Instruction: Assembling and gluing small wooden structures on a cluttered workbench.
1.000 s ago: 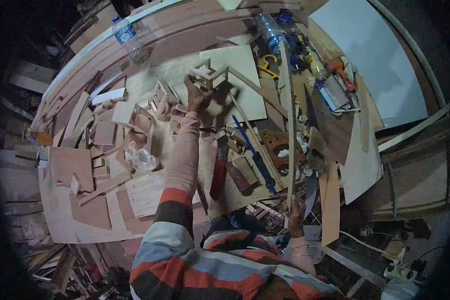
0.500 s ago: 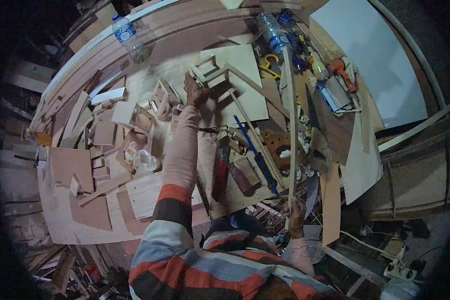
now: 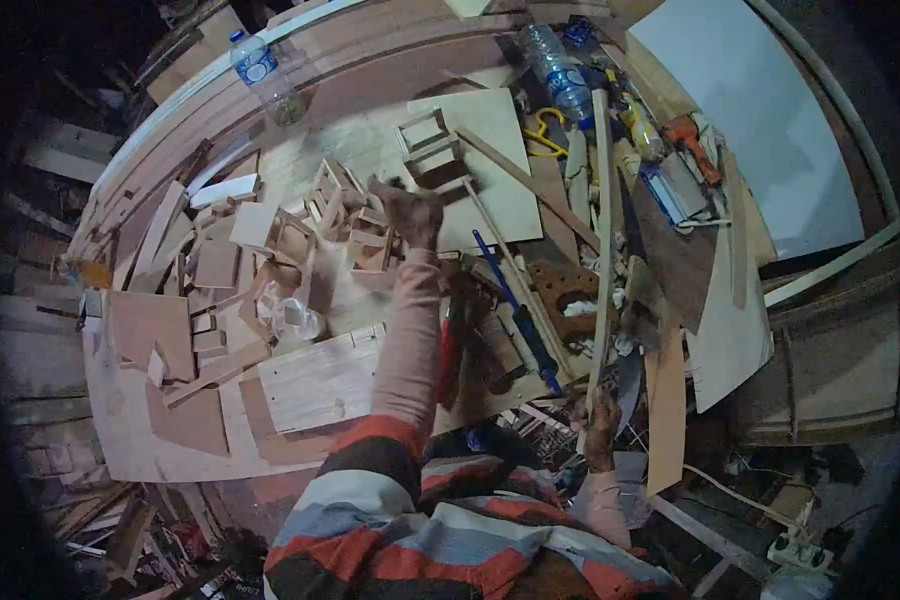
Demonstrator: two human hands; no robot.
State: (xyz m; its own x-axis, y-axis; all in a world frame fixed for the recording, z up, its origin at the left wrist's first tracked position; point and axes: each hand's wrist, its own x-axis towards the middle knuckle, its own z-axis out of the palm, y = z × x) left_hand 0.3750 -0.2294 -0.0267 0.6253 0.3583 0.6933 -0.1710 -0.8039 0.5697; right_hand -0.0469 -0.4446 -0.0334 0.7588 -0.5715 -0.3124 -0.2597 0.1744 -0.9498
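My left hand [image 3: 412, 214] is over the middle of the bench with its fingers apart and nothing visible in them. Just beyond it, a small wooden frame [image 3: 428, 143] rests on a pale plywood sheet [image 3: 490, 120]. A second small wooden piece, box-like [image 3: 372, 246], sits beside my left wrist. Low on the right, my right hand [image 3: 598, 418] is closed around the near end of a long wooden strip [image 3: 603, 240], which runs away toward the plastic bottles. A thin stick [image 3: 490, 228] and another flat strip [image 3: 520, 182] lie between my hands and the sheet.
More small frames [image 3: 332, 192] and offcuts cover the left of the bench. A blue rod-shaped tool [image 3: 518, 310] lies right of my left forearm. Beyond are a water bottle [image 3: 260, 72], an orange power tool [image 3: 690, 145], a yellow hook-shaped item [image 3: 545, 130] and a white panel [image 3: 760, 120].
My left hand has come away from the small frame, back toward me and slightly right, leaving the frame on the sheet. My right hand keeps hold of the long strip, whose far end has shifted right.
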